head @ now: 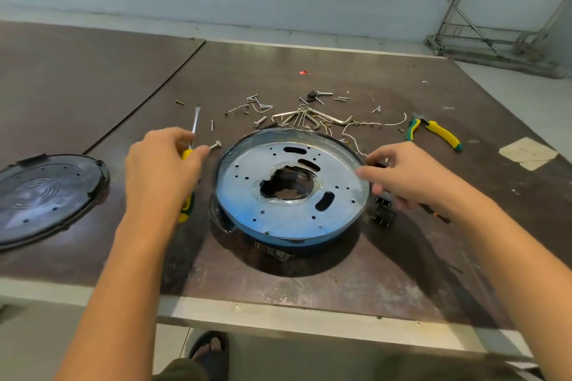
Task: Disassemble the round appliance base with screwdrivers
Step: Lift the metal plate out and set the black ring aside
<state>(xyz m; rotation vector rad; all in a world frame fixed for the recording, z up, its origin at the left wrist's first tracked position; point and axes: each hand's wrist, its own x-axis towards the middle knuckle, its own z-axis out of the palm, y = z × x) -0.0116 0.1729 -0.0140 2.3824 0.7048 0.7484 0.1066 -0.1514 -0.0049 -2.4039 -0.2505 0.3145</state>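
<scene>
- Round appliance base [291, 195] sits mid-table [309, 288]; black cover [46, 195] is off and screws [297, 117] are out, but the metal plate looks still fitted.
- Left hand [161, 170] grips the screwdriver [185, 207]; right hand [402, 176] is at the base rim, grip unclear.

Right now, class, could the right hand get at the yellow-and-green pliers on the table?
Probably yes. The pliers lie in the open on the table, beyond the right hand, with nothing lying across them. The left hand grips the screwdriver, so it is busy.
</scene>
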